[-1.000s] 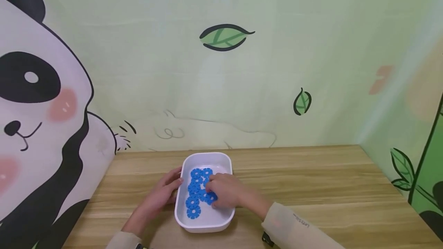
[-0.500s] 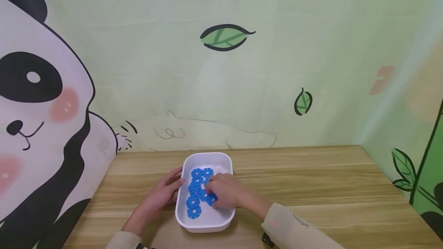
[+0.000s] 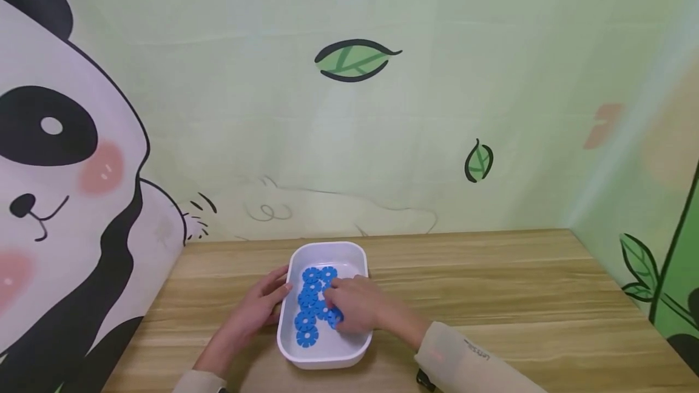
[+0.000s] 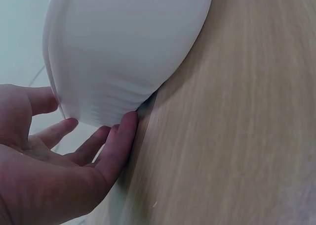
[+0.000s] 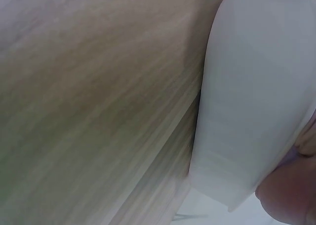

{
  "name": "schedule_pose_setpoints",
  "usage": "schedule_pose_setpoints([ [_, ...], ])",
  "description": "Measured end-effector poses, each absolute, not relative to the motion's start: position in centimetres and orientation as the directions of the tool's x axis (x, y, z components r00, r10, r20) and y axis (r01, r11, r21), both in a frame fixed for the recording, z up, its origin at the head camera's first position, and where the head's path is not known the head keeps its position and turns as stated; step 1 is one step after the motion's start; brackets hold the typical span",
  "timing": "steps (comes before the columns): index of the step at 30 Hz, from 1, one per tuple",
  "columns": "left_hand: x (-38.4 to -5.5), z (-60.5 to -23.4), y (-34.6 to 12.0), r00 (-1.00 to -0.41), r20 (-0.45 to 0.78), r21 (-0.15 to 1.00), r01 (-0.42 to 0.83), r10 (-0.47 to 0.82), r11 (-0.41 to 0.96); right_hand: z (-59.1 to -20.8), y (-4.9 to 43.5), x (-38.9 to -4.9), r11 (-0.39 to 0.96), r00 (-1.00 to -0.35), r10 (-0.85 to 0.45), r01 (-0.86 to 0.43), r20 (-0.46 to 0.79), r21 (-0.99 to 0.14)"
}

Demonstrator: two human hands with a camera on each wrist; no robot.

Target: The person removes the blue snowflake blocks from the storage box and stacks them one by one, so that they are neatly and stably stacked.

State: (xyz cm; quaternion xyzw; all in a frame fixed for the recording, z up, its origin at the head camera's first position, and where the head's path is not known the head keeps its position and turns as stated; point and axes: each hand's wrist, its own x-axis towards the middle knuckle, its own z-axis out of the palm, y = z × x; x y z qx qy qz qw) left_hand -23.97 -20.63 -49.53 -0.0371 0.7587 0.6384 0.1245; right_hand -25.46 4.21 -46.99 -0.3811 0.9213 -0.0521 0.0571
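A white rectangular tray stands on the table, with several blue notched plastic discs scattered and overlapping inside it. My left hand rests against the tray's left side. In the left wrist view, the spread fingers touch the tray's outer wall, and the thumb meets its rim. Reaching over the right rim, my right hand has curled fingers and pinches a tilted blue disc. The right wrist view shows mainly the tray's outside, with only part of the hand.
The wooden table extends on both sides of the tray. Behind it hangs a pale green backdrop with printed leaves and a large panda at the left. The table's back edge lies close behind the tray.
The blue disc at my right fingertips has tipped from lying nearly flat to a tilt. Both hands and the tray stay almost in place.
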Motion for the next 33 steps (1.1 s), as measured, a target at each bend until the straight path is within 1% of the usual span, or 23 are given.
schedule_pose_setpoints([
  [4,-24.06,-49.6,-20.67,-0.967,-0.233,0.962,-0.213,0.108,0.171,-46.8,4.16,-25.39,0.707,-0.705,-0.705,-0.691,-0.074,-0.147],
  [12,-23.96,-49.6,-20.69,-0.963,-0.252,0.948,-0.226,0.094,0.225,-46.86,4.19,-25.2,0.706,-0.703,-0.706,-0.687,-0.087,-0.17],
  [20,-24.11,-49.81,-20.52,-0.969,-0.232,0.959,-0.213,0.087,0.186,-46.79,4.3,-25.34,0.702,-0.703,-0.708,-0.692,-0.066,-0.168],
  [25,-24.04,-49.81,-20.58,-0.966,-0.242,0.957,-0.222,0.089,0.187,-46.79,4.31,-25.35,0.697,-0.697,-0.714,-0.698,-0.066,-0.166],
  [29,-24.09,-49.8,-20.69,-0.962,-0.258,0.951,-0.236,0.094,0.198,-46.78,4.37,-25.39,0.698,-0.701,-0.71,-0.69,-0.06,-0.191],
  [33,-24.35,-49.97,-20.81,-0.956,-0.273,0.951,-0.253,0.102,0.178,-46.65,4.52,-25.47,0.69,-0.704,-0.709,-0.681,-0.042,-0.244],
])
